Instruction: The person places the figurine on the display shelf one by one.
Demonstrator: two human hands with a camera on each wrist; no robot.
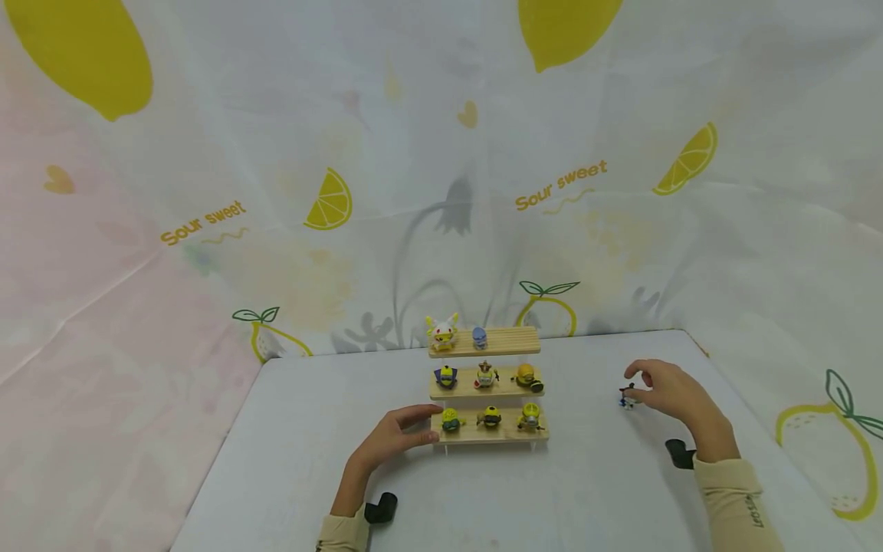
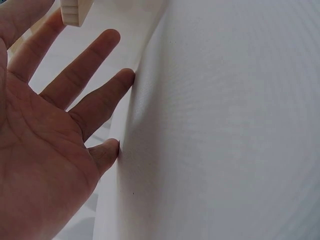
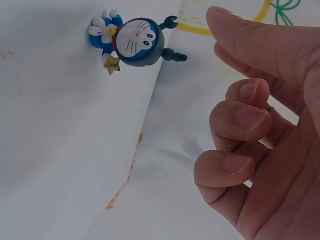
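Observation:
In the head view, my left hand [image 1: 391,438] holds the left end of the bottom board of a three-tier wooden display shelf [image 1: 490,437], thumb in front and index finger behind. The left wrist view shows the board's end [image 2: 75,14] by the index finger; the other fingers are spread. My right hand [image 1: 672,391] hovers beside a small blue-and-white cat figurine [image 1: 626,398] on the table. Its thumb is apart from the loosely bent fingers, and nothing is between them. In the right wrist view, the figurine [image 3: 135,42] has a dark horned hood and a gold star.
Several small figurines stand on the shelf tiers, including a white-hooded one [image 1: 441,334] and a blue one [image 1: 479,338] on top. A white cloth covers the table [image 1: 310,414]. Lemon-printed fabric [image 1: 386,253] hangs behind and along the sides.

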